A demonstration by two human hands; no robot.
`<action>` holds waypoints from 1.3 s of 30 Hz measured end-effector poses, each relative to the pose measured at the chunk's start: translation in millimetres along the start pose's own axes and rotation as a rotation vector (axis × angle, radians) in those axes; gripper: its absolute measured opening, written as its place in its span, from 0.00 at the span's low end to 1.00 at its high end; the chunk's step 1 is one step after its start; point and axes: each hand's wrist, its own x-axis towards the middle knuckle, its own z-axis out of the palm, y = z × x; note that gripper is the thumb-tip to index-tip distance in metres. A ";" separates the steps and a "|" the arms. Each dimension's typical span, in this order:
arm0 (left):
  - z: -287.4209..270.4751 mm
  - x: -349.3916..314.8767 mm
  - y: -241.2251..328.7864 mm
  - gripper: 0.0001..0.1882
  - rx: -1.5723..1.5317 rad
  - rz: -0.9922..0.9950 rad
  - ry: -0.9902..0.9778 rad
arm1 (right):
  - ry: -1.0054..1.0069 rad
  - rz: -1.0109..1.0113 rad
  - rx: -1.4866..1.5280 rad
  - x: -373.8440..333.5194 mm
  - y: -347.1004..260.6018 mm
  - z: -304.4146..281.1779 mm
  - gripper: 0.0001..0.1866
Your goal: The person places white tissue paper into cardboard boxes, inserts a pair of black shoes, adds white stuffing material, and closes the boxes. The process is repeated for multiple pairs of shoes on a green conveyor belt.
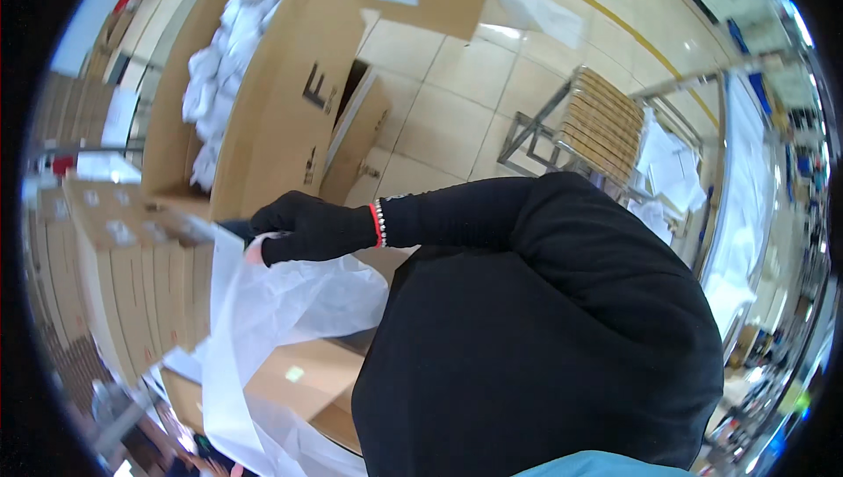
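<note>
My right hand (307, 227) wears a black glove, with a red and beaded bracelet at the wrist, and reaches to the left across the view. It is shut on the upper edge of a thin white plastic bag (263, 319), which hangs down over a brown cardboard box (307, 380) below. One bare fingertip shows against the plastic. My black sleeve (544, 319) fills the lower right of the view and hides what lies beneath it. My left hand is out of sight.
A large open cardboard box (281, 100) with white bundled items (224, 64) stands beyond the hand. Stacked flat cartons (132, 284) are at the left. A metal-framed stool with wooden slats (601, 121) stands on the tiled floor at the right.
</note>
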 end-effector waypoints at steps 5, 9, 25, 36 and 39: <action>9.0 34.4 -1.5 0.21 0.008 0.147 -0.031 | 0.092 -0.236 -0.372 -44.2 -13.5 -74.9 0.13; -6.0 42.1 -11.3 0.21 0.060 0.205 -0.062 | 0.290 -0.318 -0.543 -58.8 -12.7 -117.7 0.14; -95.9 -216.0 -10.8 0.12 -0.077 -0.755 0.199 | -0.328 -0.502 -0.862 171.1 -5.1 -112.0 0.24; -207.0 -380.2 183.0 0.09 -0.432 -1.264 0.059 | -1.178 -0.392 -1.044 321.6 -106.7 -4.8 0.24; -198.2 -429.0 159.7 0.11 -0.207 -1.284 0.041 | -1.141 -0.292 -1.017 292.6 -88.3 109.6 0.21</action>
